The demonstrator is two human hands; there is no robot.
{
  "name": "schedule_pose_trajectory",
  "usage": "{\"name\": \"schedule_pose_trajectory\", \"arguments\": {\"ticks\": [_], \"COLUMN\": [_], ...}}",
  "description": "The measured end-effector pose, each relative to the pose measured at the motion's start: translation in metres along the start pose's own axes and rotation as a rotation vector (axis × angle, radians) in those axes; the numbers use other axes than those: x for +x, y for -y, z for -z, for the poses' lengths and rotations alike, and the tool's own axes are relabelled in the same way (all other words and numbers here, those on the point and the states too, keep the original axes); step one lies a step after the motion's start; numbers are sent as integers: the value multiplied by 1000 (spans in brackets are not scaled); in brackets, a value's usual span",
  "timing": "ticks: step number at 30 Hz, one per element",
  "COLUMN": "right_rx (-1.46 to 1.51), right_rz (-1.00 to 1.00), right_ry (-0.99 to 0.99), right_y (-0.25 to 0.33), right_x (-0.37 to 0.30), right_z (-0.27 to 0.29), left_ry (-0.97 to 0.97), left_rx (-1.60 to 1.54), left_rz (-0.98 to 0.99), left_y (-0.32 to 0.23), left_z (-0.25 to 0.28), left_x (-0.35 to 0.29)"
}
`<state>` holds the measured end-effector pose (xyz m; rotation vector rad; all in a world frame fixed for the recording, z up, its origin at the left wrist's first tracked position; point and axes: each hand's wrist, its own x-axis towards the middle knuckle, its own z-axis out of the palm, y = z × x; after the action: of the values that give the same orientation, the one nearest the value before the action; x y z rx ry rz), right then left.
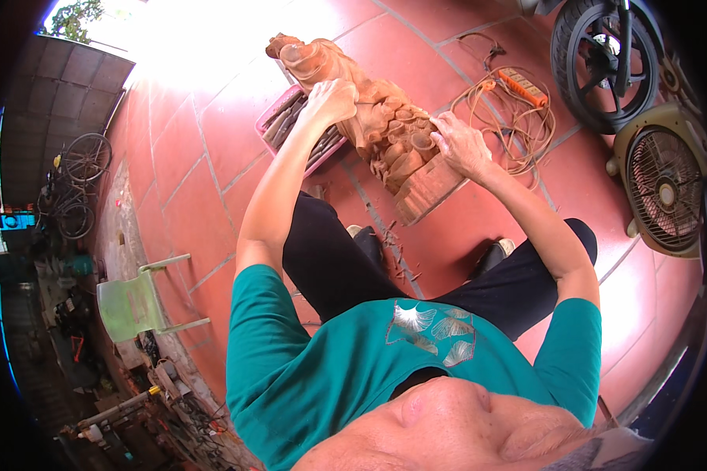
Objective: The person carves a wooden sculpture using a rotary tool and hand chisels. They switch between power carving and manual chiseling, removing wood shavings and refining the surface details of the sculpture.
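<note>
A brown wood carving (pixel 393 129) with knobbly, rounded shapes and a flat base lies slantwise on the tiles before me, its base toward me. My left hand (pixel 334 102) is closed in a fist over the carving's middle. A short, thin dark shaft (pixel 367 103) sticks out of that fist; the rest of this tool is hidden. On the carving's right edge, near the base, my right hand (pixel 460 146) grips the wood with bent fingers. Beside the carving on the left, partly under my left forearm, a pink tray (pixel 264 125) holds several long carving tools (pixel 284 114).
An orange power strip (pixel 522 86) with tangled cable lies to the right. Beyond it are a motorbike wheel (pixel 609 67) and a floor fan (pixel 665 188). A green chair (pixel 133 306) and bicycles (pixel 78 180) stand left. Wood shavings (pixel 397 250) lie between my feet.
</note>
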<state>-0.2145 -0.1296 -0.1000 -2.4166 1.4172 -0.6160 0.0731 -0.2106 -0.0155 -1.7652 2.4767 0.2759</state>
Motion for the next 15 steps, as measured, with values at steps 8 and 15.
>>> {"name": "schedule_pose_trajectory", "arguments": {"ticks": [8,15], "right_rx": [-2,2], "right_rz": [9,-15], "right_ry": [-18,4], "right_y": [-2,2], "right_x": [0,0], "right_z": [-5,-1], "left_ry": [-8,-127], "left_rx": [-252,-262], "left_rz": [-13,-20], "left_y": [36,16], "left_z": [-42,-48], "left_x": [-4,-6]}}
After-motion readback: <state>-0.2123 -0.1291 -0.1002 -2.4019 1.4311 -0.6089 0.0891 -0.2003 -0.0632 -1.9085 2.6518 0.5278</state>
